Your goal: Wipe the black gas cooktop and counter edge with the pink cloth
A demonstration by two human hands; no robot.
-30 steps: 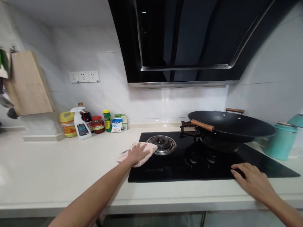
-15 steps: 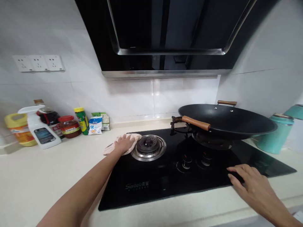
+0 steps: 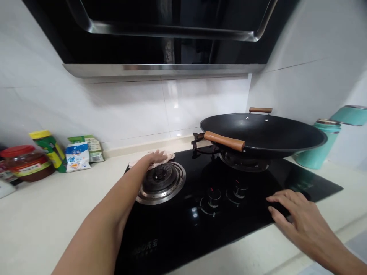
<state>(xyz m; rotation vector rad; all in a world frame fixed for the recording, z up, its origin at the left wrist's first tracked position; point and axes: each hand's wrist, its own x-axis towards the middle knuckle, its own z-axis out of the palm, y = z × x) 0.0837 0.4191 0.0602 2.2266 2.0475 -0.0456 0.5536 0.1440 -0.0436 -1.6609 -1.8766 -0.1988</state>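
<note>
My left hand (image 3: 157,156) presses down on a pale pink cloth (image 3: 166,156) at the back left of the black glass gas stove (image 3: 177,236). Just in front of it is the left burner (image 3: 160,177), a dark cap inside a shiny metal ring, partly covered by my forearm. My right hand (image 3: 295,212) rests at the stove's front right edge, fingers lightly bent and thumb apart, with nothing in it. Between my hands stand two control knobs (image 3: 213,196). A large black wok (image 3: 260,133) with wooden handles sits over the right burner.
A teal flask (image 3: 318,147) stands behind the stove's right end. At left along the wall are a red-lidded jar (image 3: 28,164), a green bottle with yellow cap (image 3: 48,151) and a blue-white packet (image 3: 78,156). The range hood (image 3: 166,53) hangs overhead.
My left hand has moved the cloth from the burner's left side to behind it. The view has shifted right and down. My right hand keeps its place at the front edge.
</note>
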